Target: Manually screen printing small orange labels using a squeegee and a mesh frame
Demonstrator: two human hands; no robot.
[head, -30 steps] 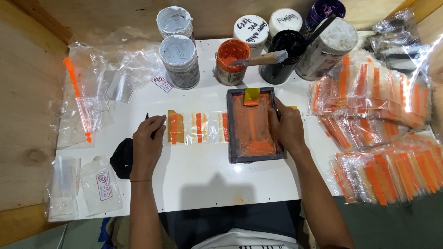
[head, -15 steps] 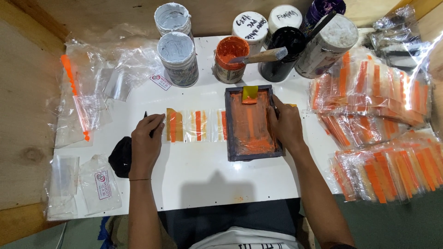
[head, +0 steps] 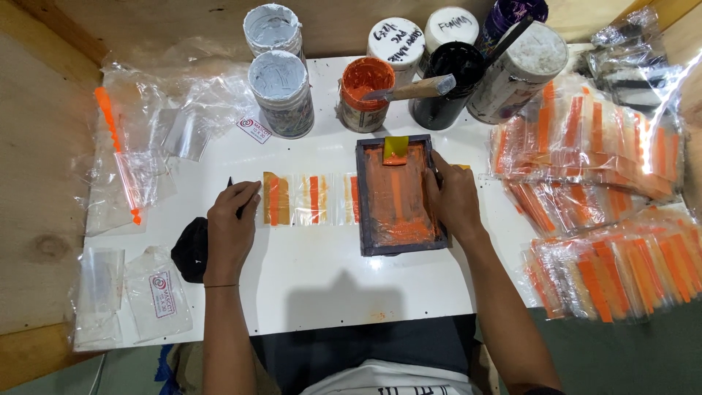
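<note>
A dark-framed printing screen [head: 398, 196] smeared with orange ink lies flat on the white table [head: 307, 285]. A small yellow squeegee [head: 396, 148] rests at its far end. My right hand [head: 453, 197] grips the frame's right edge. A strip of clear plastic bags with orange stripes [head: 307, 199] runs out from under the frame to the left. My left hand [head: 230, 230] presses down on the table at the strip's left end, with a thin black tool under its fingers.
Paint tubs stand along the back: two grey-white ones [head: 281, 91], an orange one [head: 364, 91] with a spatula across it, a black one [head: 446, 84]. Printed orange-striped bags [head: 607, 219] pile on the right. Blank bags [head: 139, 292] and a black cloth [head: 191, 250] lie left.
</note>
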